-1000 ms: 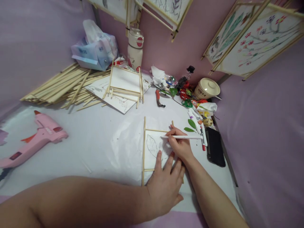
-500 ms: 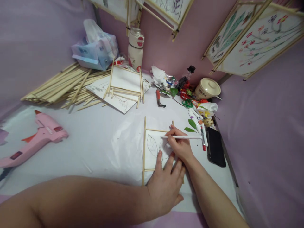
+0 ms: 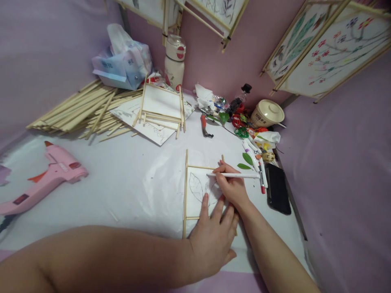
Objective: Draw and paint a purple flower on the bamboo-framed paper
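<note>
A sheet of white paper (image 3: 193,207) lies on the table inside a frame of thin wooden sticks (image 3: 185,191). Leaf outlines (image 3: 196,187) are drawn on it in dark line. My right hand (image 3: 231,185) pinches a slim white pen (image 3: 241,175), held nearly level, its tip at the upper part of the paper. Flat across the lower part of the paper and frame rests my left hand (image 3: 214,234), fingers spread, covering some of the drawing. My right hand hides the frame's upper right part.
A pink glue gun (image 3: 61,171) lies at left, below a pile of wooden sticks (image 3: 73,108) and a tissue pack (image 3: 124,65). Another stick frame (image 3: 161,114), pliers (image 3: 205,126), green leaves (image 3: 247,159), markers (image 3: 251,154) and a black phone (image 3: 277,189) lie around. A bottle (image 3: 174,63) stands behind.
The pen tip has shifted very slightly upward on the paper with my right hand. My left hand stays in place.
</note>
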`<state>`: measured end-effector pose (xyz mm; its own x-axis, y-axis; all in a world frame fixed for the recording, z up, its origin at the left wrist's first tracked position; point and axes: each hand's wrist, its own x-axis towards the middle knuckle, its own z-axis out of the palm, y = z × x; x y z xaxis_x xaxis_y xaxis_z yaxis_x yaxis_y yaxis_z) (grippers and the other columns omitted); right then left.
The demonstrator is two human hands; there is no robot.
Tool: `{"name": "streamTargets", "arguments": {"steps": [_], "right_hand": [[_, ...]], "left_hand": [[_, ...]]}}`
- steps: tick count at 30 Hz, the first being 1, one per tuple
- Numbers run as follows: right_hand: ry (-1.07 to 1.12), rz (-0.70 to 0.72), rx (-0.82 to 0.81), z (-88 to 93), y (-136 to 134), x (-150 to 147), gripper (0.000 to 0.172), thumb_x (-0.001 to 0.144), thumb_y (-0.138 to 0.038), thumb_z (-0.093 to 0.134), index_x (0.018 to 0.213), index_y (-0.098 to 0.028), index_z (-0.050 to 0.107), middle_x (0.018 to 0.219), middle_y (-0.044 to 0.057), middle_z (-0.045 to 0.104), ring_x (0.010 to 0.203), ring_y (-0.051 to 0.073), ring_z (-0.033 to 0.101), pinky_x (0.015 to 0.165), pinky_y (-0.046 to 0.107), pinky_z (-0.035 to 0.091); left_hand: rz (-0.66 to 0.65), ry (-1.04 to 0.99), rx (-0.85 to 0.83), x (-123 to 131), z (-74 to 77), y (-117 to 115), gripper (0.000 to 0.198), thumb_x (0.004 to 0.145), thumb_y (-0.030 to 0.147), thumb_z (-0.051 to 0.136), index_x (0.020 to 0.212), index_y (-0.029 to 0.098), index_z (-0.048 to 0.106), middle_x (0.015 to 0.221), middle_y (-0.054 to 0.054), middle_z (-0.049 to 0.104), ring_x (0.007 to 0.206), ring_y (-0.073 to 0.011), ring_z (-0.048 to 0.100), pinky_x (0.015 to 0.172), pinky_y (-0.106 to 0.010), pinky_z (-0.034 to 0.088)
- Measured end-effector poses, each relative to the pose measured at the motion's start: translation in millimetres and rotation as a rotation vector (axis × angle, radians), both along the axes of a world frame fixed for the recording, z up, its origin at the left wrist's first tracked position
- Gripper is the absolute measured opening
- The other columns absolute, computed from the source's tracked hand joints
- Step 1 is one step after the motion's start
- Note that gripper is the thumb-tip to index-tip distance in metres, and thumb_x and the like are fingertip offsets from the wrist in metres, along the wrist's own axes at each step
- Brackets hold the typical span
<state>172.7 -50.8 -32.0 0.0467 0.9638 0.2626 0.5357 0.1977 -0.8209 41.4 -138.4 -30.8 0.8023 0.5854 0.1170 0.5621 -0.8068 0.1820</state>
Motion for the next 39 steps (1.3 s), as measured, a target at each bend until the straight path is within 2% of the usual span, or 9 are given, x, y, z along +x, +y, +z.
{"name": "streamTargets", "arguments": {"steps": [6, 13, 27, 32, 39], "right_hand": [[0.000, -0.011, -0.014, 0.9, 0.8, -0.9, 0.013, 0.080, -0.020, 0.055, 0.073, -0.025, 0.064, 0.063, -0.003, 0.062, 0.084, 0.021, 0.068, 0.112, 0.048, 0.037], [-0.009, -0.017, -0.016, 2.3, 0.7, -1.6, 0.012, 0.081, -0.021, 0.055, 0.074, -0.025, 0.065, 0.066, -0.002, 0.065, 0.092, 0.021, 0.068, 0.110, 0.046, 0.039], [0.000, -0.022, -0.023, -1.0, 1.4, -0.7, 0.013, 0.083, -0.021, 0.055, 0.079, -0.025, 0.067, 0.067, -0.003, 0.065, 0.085, 0.019, 0.067, 0.114, 0.047, 0.034], [0.021, -0.013, -0.015, -0.7, 1.7, -1.1, 0.014, 0.081, -0.019, 0.054, 0.077, -0.024, 0.067, 0.066, -0.004, 0.063, 0.075, 0.017, 0.065, 0.114, 0.045, 0.036], [0.018, -0.034, -0.031, -1.0, 0.8, -0.8, 0.013, 0.081, -0.019, 0.055, 0.078, -0.024, 0.066, 0.065, -0.004, 0.063, 0.087, 0.019, 0.067, 0.114, 0.044, 0.035]], "left_hand": [[0.010, 0.003, 0.011, 0.9, 0.0, 1.2, 0.075, 0.085, 0.064, 0.050, 0.144, 0.017, 0.044, 0.152, -0.011, 0.039, 0.142, -0.0398, 0.020, 0.110, -0.071, 0.017], [0.003, -0.013, -0.002, 0.2, -0.3, 0.7, 0.075, 0.085, 0.062, 0.051, 0.144, 0.016, 0.044, 0.152, -0.011, 0.039, 0.142, -0.0395, 0.019, 0.110, -0.072, 0.015], [0.004, -0.027, -0.002, 0.1, -0.7, -0.5, 0.076, 0.085, 0.063, 0.051, 0.144, 0.016, 0.044, 0.152, -0.012, 0.039, 0.141, -0.0396, 0.020, 0.110, -0.072, 0.013], [0.003, -0.023, -0.023, -0.4, -0.4, 0.3, 0.076, 0.085, 0.062, 0.053, 0.143, 0.015, 0.044, 0.152, -0.012, 0.039, 0.141, -0.0396, 0.020, 0.109, -0.073, 0.014], [0.001, -0.023, -0.026, 0.2, -0.1, 0.6, 0.076, 0.084, 0.062, 0.054, 0.144, 0.015, 0.043, 0.153, -0.011, 0.038, 0.142, -0.0397, 0.019, 0.110, -0.073, 0.014]]}}
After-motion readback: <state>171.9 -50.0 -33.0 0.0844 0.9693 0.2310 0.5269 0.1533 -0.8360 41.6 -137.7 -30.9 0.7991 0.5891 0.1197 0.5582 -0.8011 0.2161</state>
